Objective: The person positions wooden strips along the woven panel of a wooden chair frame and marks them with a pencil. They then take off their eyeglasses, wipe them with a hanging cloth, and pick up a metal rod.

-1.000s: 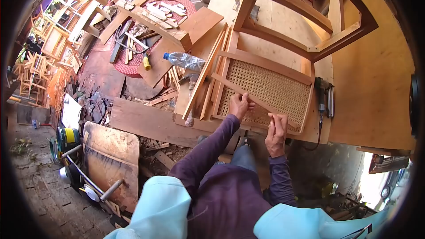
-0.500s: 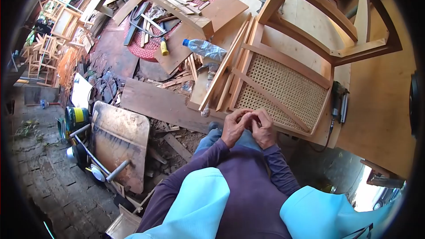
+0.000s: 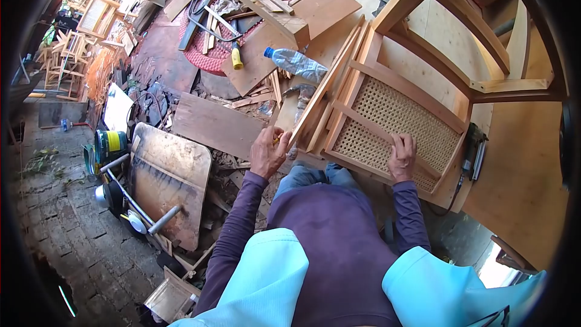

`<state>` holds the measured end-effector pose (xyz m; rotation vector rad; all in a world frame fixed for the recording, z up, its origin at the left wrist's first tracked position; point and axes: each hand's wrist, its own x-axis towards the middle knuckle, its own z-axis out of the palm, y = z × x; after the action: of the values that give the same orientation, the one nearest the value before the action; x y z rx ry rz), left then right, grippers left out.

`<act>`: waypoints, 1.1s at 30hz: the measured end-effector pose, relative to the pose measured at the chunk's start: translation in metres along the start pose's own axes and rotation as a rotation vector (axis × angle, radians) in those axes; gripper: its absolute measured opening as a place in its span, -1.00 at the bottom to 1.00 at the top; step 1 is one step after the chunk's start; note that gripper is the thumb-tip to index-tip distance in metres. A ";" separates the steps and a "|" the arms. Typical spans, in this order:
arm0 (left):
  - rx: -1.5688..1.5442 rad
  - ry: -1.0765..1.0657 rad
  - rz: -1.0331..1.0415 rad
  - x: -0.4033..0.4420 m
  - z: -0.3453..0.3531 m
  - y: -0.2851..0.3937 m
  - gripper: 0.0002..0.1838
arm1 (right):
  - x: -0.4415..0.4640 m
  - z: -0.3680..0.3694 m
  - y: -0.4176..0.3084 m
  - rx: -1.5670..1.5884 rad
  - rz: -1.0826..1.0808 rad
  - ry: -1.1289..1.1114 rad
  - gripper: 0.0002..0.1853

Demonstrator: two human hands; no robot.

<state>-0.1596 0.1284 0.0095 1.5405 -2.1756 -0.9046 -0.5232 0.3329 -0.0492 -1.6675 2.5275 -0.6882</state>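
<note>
A wooden chair frame lies on the bench with its woven cane panel facing up. Across the cane runs a thin wooden strip, slanting down to the right. My right hand has its fingers bent on this strip near its middle. To the left of the panel, my left hand is closed around something small that I cannot make out, beside the lower end of the long wooden slats.
A clear plastic bottle lies left of the slats. A nail gun with a hose lies right of the chair. Offcuts, a yellow-handled tool and a worn board are further left.
My hands were together in front of the panel and have moved apart, the left outward to the left, the right onto the strip. The view has shifted, with the chair now further right.
</note>
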 end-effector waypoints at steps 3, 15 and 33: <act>-0.111 0.020 -0.045 -0.003 -0.005 -0.002 -0.56 | 0.009 -0.012 -0.025 -0.017 0.012 0.046 -0.50; -0.110 -0.105 -0.096 -0.054 -0.002 -0.004 -0.34 | 0.041 0.032 -0.183 0.404 -0.425 -0.110 -0.86; -1.211 -0.379 -0.430 -0.045 0.043 -0.052 -0.75 | 0.075 0.129 -0.231 1.145 0.667 -0.333 -0.65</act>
<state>-0.1316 0.1722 -0.0524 1.1760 -0.9356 -2.2074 -0.3205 0.1476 -0.0616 -0.4619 1.6421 -1.2479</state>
